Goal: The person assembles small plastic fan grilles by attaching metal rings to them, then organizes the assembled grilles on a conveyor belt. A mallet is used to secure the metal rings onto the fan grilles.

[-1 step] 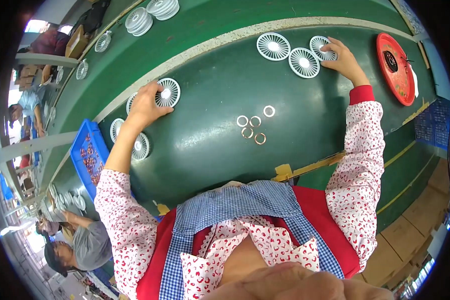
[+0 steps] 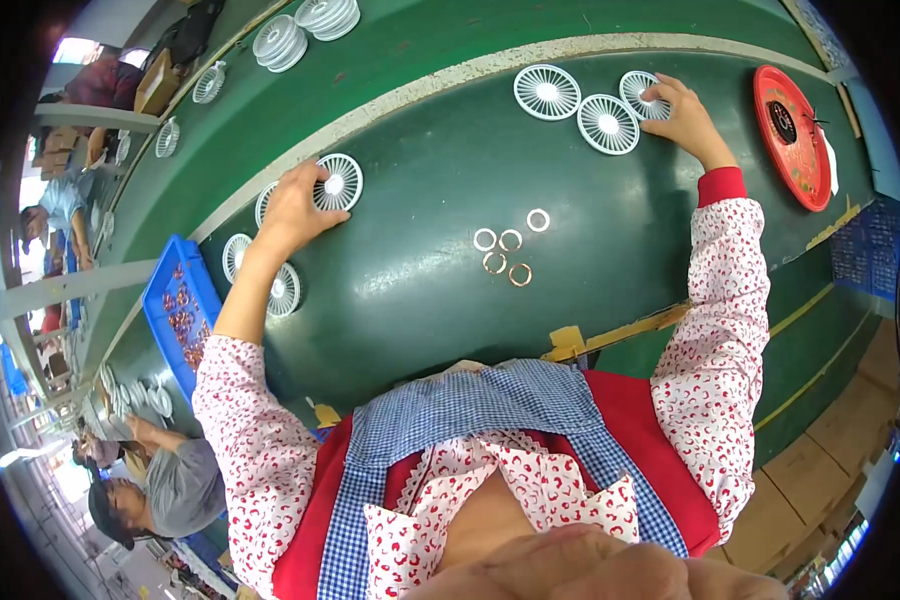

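My left hand (image 2: 292, 208) has its thumb and fingers closed on the rim of a white round spoked grille (image 2: 346, 183) lying on the green table. Three similar grilles, among them a partly covered one (image 2: 235, 256) and a lower one (image 2: 287, 290), lie around that wrist. At the far right, my right hand (image 2: 690, 122) pinches another white grille (image 2: 634, 92) by its edge, fingers on top and thumb at the near rim. Two more, a middle grille (image 2: 607, 125) and a left grille (image 2: 547, 92), lie beside it. Between my hands lie several thin rings (image 2: 495, 263), some coppery, some whitish.
A blue tray (image 2: 202, 275) of small coppery parts stands at the left edge. On the right is a red oval tray (image 2: 808, 175) with a black round part. Stacked white grilles (image 2: 280, 45) sit beyond the pale ledge (image 2: 400, 98). Other people work at far left.
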The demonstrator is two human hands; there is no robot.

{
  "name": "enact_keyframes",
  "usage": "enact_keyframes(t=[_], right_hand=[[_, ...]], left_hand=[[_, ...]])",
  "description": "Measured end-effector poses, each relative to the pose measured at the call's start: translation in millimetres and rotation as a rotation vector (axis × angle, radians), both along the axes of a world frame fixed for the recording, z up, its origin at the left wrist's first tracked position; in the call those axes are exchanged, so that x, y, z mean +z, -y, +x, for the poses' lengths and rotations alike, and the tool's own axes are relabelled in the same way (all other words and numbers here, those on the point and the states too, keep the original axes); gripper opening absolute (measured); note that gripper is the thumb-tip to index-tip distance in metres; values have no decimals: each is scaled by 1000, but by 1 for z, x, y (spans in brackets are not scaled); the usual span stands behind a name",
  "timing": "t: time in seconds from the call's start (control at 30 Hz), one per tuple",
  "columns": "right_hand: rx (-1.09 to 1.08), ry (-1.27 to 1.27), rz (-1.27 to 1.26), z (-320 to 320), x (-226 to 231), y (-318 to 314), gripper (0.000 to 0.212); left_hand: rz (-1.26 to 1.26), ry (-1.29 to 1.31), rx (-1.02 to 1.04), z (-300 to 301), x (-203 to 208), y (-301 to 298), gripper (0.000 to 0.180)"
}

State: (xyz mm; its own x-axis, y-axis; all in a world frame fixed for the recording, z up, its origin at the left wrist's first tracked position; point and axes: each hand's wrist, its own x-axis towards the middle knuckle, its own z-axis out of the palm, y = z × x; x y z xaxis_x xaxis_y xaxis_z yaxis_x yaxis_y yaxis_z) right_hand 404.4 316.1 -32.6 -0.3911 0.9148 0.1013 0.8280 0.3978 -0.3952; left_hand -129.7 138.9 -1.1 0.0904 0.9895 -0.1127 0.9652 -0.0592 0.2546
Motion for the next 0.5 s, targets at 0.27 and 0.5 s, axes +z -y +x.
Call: enact_keyframes(t=[0.27,0.5], right_hand=[[63,-216,179,-43,22,39,59],[41,-105,186,-68,-4,69,56]], left_hand=[[153,59,55,51,6,-22,64],[479,301,-329,212,-16,-139,58]])
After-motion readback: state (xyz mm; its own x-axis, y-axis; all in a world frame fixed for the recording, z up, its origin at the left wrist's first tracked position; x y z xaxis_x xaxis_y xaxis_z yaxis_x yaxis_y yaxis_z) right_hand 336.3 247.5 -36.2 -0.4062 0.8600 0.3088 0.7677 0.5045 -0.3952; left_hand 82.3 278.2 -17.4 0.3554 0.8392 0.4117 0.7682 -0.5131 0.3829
